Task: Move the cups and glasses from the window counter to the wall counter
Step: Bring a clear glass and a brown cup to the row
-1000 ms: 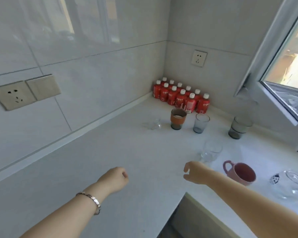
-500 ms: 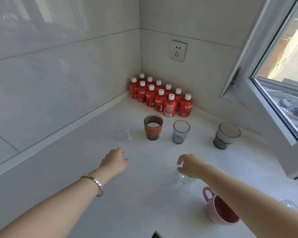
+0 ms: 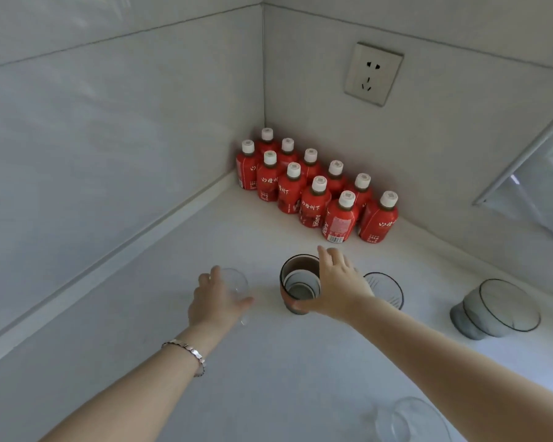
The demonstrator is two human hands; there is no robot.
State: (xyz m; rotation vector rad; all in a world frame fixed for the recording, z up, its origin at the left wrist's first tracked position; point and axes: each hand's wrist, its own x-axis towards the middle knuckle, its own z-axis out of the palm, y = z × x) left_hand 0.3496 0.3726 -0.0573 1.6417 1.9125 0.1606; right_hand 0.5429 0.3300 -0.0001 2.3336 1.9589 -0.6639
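Note:
My left hand [image 3: 214, 301] wraps around a small clear glass [image 3: 237, 285] standing on the white counter [image 3: 268, 378]. My right hand [image 3: 336, 285] grips the side of an orange-banded cup [image 3: 297, 283], thumb in front and fingers behind. Just right of that hand stands a ribbed grey-blue glass [image 3: 387, 290], partly hidden by my wrist. A squat smoky grey glass [image 3: 495, 309] stands further right. Another clear glass [image 3: 406, 419] shows at the bottom edge under my right forearm.
Several red juice bottles [image 3: 316, 193] with white caps fill the corner behind the cups. A wall socket [image 3: 374, 73] sits above them. The open window frame [image 3: 524, 161] juts in at the right. Bare counter stretches along the left wall.
Both hands reached forward: the left closed around the clear glass, the right around the orange-banded cup. The view shifted closer to the corner, and the pink mug left the frame.

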